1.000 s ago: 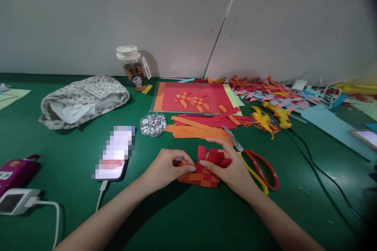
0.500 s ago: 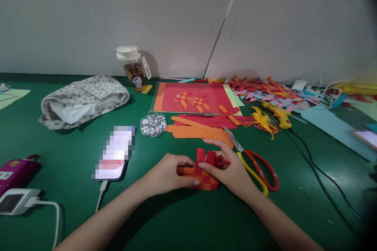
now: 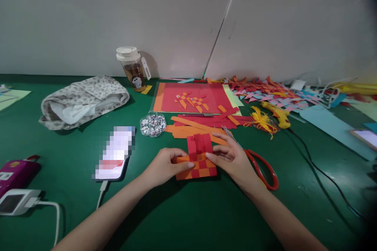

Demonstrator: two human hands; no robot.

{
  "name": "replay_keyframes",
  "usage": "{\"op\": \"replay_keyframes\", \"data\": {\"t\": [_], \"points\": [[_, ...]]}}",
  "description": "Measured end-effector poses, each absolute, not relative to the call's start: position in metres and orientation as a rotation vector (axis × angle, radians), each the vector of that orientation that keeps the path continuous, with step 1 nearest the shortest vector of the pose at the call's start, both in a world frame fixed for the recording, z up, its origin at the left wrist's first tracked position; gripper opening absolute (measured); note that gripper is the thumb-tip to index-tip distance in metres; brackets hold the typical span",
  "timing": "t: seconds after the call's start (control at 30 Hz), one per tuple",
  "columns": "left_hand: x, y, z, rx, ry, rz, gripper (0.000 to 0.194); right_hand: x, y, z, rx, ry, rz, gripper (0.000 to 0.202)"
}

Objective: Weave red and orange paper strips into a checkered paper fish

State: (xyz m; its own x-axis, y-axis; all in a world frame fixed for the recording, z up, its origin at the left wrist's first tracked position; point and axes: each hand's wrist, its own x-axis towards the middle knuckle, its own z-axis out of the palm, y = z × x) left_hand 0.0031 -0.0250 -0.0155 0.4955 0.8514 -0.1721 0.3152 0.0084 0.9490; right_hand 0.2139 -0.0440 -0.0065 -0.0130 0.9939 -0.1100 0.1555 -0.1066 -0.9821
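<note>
A woven piece of red and orange paper strips (image 3: 203,168) is held up in front of me, its checkered part low and loose red strips standing at its top. My left hand (image 3: 169,166) pinches its left side, thumb in front on the orange strips. At its right edge my right hand (image 3: 228,159) grips it between thumb and fingers. Just behind lie loose orange strips (image 3: 188,131) and red strips (image 3: 206,119). Scissors with a red handle (image 3: 272,174) lie partly under my right hand.
Two woven paper fish (image 3: 198,102) lie on a red sheet (image 3: 218,90). Left are a phone (image 3: 118,153), a container of googly eyes (image 3: 153,125), a cloth bag (image 3: 85,98) and a cup (image 3: 132,68). A yellow glue gun (image 3: 279,115) with its cable lies right.
The woven piece has been raised slightly and turned flatter toward me, its red strips now upright and side by side. My right hand has shifted a little up and right, covering the scissors' yellow handle.
</note>
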Motion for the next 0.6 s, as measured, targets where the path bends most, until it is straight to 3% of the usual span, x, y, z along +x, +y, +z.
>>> {"op": "replay_keyframes", "data": {"t": [0.23,0.6], "points": [[0.008,-0.03,-0.014,1.406,0.852,0.594,0.03,0.209,-0.049,-0.005,-1.367,-1.348,1.295,0.055],[0.01,-0.033,-0.018,1.363,0.991,0.612,0.032,0.206,-0.05,-0.004,-1.395,-1.481,1.282,0.034]]}}
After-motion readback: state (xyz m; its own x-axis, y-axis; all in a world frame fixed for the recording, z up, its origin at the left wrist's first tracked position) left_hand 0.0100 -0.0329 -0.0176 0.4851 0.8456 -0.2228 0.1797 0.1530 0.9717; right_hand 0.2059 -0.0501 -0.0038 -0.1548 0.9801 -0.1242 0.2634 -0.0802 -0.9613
